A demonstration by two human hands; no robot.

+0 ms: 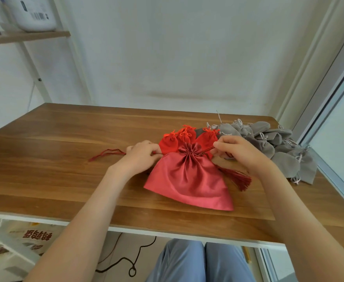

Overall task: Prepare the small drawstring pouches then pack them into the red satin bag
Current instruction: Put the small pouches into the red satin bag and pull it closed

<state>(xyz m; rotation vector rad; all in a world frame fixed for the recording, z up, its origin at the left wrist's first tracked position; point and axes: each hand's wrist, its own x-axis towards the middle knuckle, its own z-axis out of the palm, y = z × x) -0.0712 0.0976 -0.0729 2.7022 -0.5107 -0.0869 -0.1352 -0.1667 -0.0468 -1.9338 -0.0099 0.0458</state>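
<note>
Forearms flanked the red satin bag (187, 180), which lay flat on the table (65, 159), gathered neck away from me and base toward me. I had my left hand (142, 154) pinching the drawstring (108, 154) left of the neck and my right hand (238, 152) pinching it on the right. Both were equally near, so I judged any pull would run crosswise. Small red pouches (168, 143) lay just beyond the neck, with grey pouches (285, 143) to their right. A barcode label (38, 16) showed far up-left, too small to read.

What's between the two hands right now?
The gathered neck of the red satin drawstring bag, its dark red cord pinched by the left hand and right hand, in head view.
</note>
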